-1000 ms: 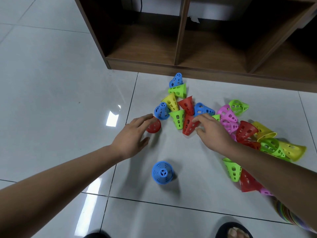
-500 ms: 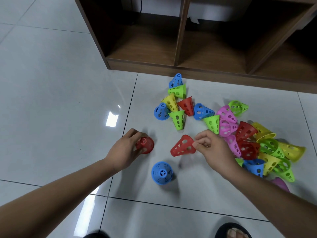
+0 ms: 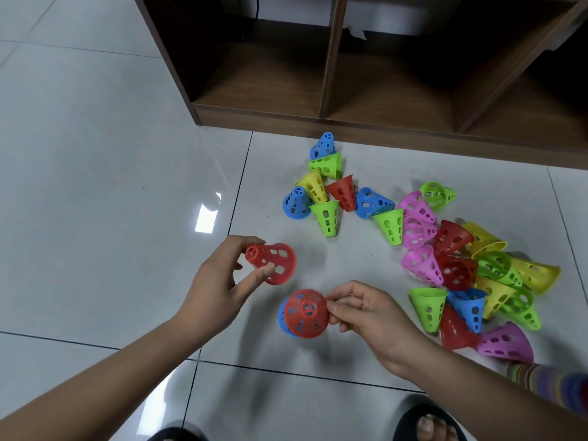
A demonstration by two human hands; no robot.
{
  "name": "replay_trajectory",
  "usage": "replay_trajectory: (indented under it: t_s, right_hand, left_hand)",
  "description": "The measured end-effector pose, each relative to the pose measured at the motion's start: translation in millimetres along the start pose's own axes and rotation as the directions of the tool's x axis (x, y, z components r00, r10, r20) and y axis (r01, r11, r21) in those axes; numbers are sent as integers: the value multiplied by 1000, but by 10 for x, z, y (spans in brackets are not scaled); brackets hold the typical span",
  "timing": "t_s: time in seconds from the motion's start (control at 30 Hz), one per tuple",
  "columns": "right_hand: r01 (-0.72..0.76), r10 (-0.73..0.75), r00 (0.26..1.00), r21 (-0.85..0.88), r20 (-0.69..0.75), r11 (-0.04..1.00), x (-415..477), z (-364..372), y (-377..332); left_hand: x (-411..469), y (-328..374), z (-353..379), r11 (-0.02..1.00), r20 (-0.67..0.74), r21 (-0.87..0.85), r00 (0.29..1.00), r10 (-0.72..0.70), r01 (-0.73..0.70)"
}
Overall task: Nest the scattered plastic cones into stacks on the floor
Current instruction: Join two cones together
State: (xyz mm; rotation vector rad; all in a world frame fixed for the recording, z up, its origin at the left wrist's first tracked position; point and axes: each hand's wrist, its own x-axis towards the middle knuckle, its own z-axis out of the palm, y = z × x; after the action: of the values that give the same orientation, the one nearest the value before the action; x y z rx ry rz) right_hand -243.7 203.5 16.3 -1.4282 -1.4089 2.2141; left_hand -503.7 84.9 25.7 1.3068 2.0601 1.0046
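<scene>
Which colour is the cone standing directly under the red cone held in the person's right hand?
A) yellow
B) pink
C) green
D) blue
D: a blue cone peeks out from beneath the red cone that the right hand pinches by its rim.

The far cone (image 3: 273, 263) in the left hand (image 3: 216, 291) lies left of the near cone (image 3: 306, 313) in the right hand (image 3: 362, 313), over the floor cone (image 3: 281, 317); the pile (image 3: 445, 249) lies right, before the shelf (image 3: 334, 74).
</scene>
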Motion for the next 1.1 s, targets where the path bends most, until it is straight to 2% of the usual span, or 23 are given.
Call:
replay_trajectory:
  t_s: [0.1, 0.23, 0.4, 0.6, 0.7, 0.87, 0.97, 1.03, 1.1]
  right_hand:
    - [-25, 24, 1000, -69, -10, 997, 35, 35, 122]
    - [-34, 30, 999, -117, -31, 993, 102, 67, 211]
    - [-51, 37, 995, -155, -96, 987, 232, 53, 267]
    - [-32, 5, 990, -190, -143, 981, 379, -61, 238]
    - [29, -100, 973, -318, -208, 948, 503, -207, 143]
    - [190, -456, 852, -659, -259, 728, 688, -596, -143]
    - [225, -613, 761, -800, -212, 557, 737, -835, -331]
    - [223, -669, 735, -892, -111, 393, 796, -987, -421]
    - [195, -662, 748, -941, -40, 277, 882, -1124, -509]
  left_hand:
    - [-111, 239, -44, 997, 4, -48, 998, 55, -55]
    - [-248, 330, -43, 987, 64, -26, 985, 160, -159]
    - [-322, 262, 60, 935, 186, 62, 924, 333, -349]
    - [-325, 58, 288, 901, 280, 153, 892, 355, -407]
    - [-314, -36, 386, 896, 317, 168, 883, 347, -412]
    - [-291, -103, 496, 889, 359, 189, 873, 332, -416]
    - [-184, -98, 514, 884, 353, 205, 874, 334, -421]
    - [-53, -89, 535, 885, 345, 207, 878, 333, -417]
    - [94, -81, 565, 879, 338, 218, 878, 339, -424]
